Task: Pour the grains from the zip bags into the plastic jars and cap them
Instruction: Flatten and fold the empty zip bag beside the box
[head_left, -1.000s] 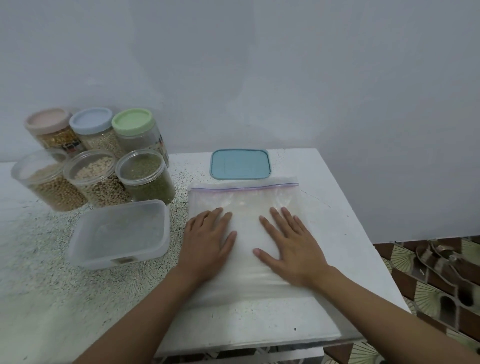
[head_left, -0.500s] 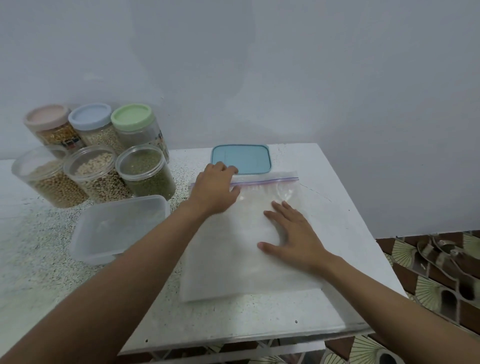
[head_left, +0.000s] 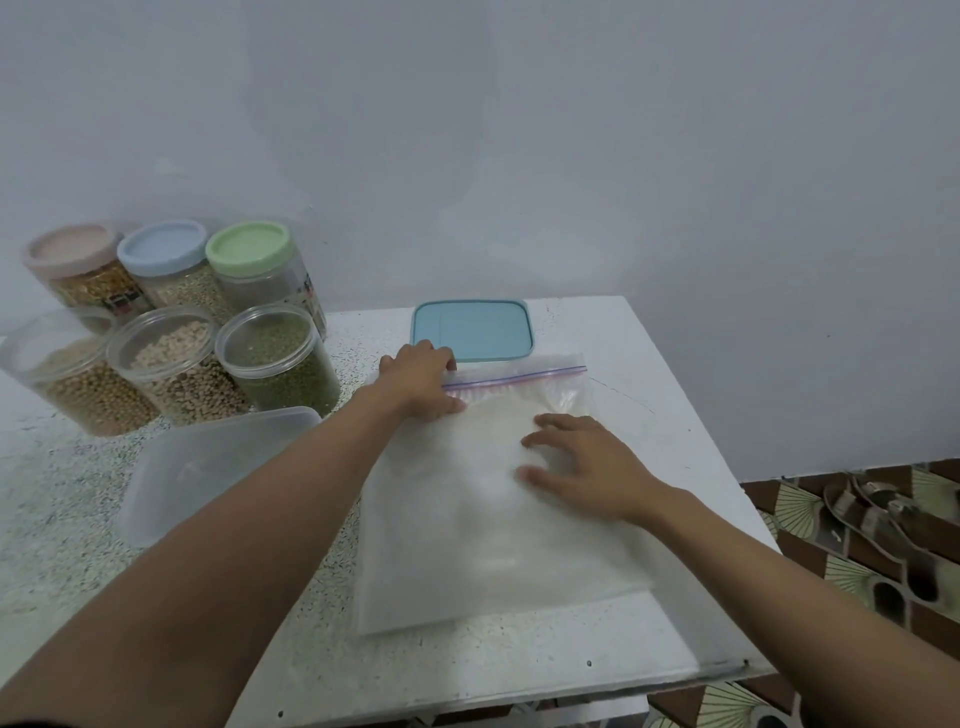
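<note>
A large zip bag (head_left: 488, 525) of white grains lies flat on the white table (head_left: 649, 364), its purple zip strip at the far edge. My left hand (head_left: 421, 382) has its fingers curled over the bag's far left corner and grips the zip strip there. My right hand (head_left: 582, 467) rests palm down on the middle of the bag, fingers spread. At the far left stand three uncapped jars: soybeans (head_left: 78, 384), pale beans (head_left: 176, 369) and green mung beans (head_left: 280, 358). Behind them are three capped jars with a pink lid (head_left: 67, 249), a blue lid (head_left: 161, 247) and a green lid (head_left: 247, 244).
A clear rectangular tub (head_left: 208, 467) sits left of the bag, and its teal lid (head_left: 472, 327) lies just beyond the bag. Spilled grains speckle the table's left side. The table's right edge drops to a patterned floor with sandals (head_left: 872, 514). A wall stands close behind.
My left hand left the bag's middle, reached to its far left corner and closed on the zip strip. My right hand stayed pressing on the bag.
</note>
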